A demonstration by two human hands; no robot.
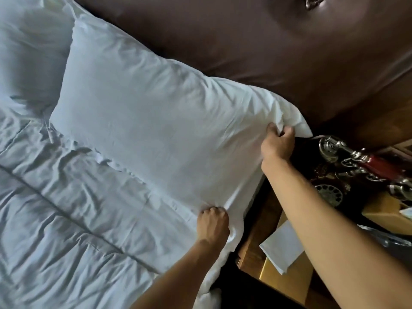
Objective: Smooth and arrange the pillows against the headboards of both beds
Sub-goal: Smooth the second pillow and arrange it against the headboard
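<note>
On bed (66, 219) by headboard (245, 52) | both hands' fingers clamped on pillow (145, 121) corners

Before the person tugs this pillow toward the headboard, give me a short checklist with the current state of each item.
1. Right hand grips the pillow far corner: ok.
2. Left hand grips the near corner: ok.
3. Pillow's long edge lies along the headboard: ok.
4. Pillow surface smooth: not ok, creases run near both hands.
5. Telephone on the nightstand clear of the right arm: cannot tell.
</note>
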